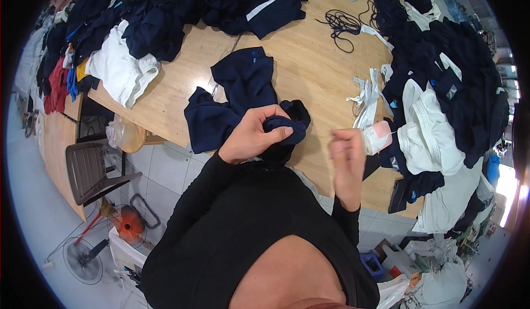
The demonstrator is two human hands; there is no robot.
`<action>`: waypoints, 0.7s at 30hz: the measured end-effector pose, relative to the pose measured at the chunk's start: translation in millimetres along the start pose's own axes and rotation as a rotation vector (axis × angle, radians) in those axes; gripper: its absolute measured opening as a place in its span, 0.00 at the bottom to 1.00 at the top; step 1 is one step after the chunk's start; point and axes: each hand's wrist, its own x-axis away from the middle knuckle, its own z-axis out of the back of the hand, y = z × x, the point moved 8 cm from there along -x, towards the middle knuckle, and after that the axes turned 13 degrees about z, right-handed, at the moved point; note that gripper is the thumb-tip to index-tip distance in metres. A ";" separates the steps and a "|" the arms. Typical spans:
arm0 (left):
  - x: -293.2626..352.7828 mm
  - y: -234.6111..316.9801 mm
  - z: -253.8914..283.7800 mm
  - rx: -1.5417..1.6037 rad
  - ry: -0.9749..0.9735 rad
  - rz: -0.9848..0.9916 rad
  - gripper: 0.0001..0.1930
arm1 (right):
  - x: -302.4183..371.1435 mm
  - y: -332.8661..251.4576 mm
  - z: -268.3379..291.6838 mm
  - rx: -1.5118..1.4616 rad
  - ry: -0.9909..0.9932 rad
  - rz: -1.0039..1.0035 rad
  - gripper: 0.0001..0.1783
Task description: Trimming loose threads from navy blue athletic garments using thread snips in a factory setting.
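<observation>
A pair of navy trousers (pixel 243 82) lies at the table's near edge, its two legs spread away from me. A small light-blue mark shows near one leg end. My left hand (pixel 258 135) is closed on a gathered edge of the trousers, thumb on top and fingers curled around the fold. To the right, my right hand (pixel 348 162) is raised apart from the cloth, slightly blurred. Its fingers are bent together in a pinch; anything between them is too small to make out. Just beyond it stands a pink-and-white spool (pixel 378 138).
Navy garments (pixel 254 5) are heaped at the far side, with white clothes (pixel 124 69) at the left. Another pile (pixel 458 88) covers the right end. Dark cords (pixel 342 24) and white strips (pixel 367 96) lie on the wooden table (pixel 314 66). A chair (pixel 88 165) stands left.
</observation>
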 end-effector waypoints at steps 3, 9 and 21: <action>-1.6 1.1 -1.3 -0.021 -0.013 -0.007 0.08 | 9.4 -2.5 -30.7 0.140 -0.251 -0.020 0.13; -0.3 3.6 -4.2 0.002 -0.038 0.020 0.08 | 2.0 2.9 -44.5 0.179 -0.265 0.013 0.12; -0.4 7.1 -8.0 -0.026 -0.041 0.041 0.06 | -2.7 6.9 -43.7 0.246 -0.285 0.053 0.13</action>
